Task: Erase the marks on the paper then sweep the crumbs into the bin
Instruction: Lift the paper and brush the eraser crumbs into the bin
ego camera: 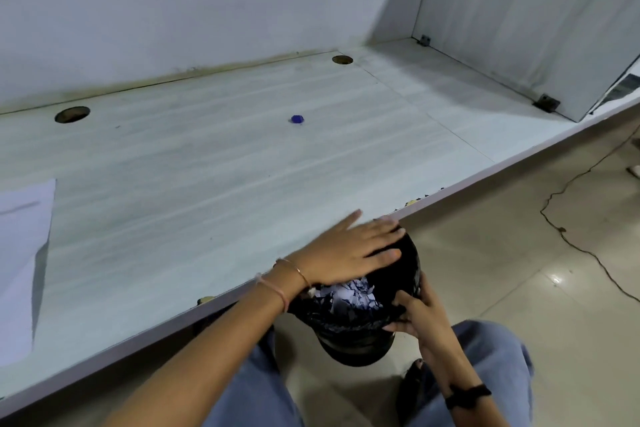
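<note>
A black bin lined with a black bag is held up just below the desk's front edge; torn white paper scraps lie inside it. My right hand grips the bin's near rim. My left hand lies flat with fingers spread, palm down, over the desk edge and the bin's mouth, holding nothing. The white paper sheet lies at the far left of the desk. A small blue eraser sits alone mid-desk, far from both hands. Crumbs are too small to make out.
Two round cable holes are cut near the back wall. A white divider panel closes the desk's right end. A black cable trails over the tiled floor at right. My legs are below the bin.
</note>
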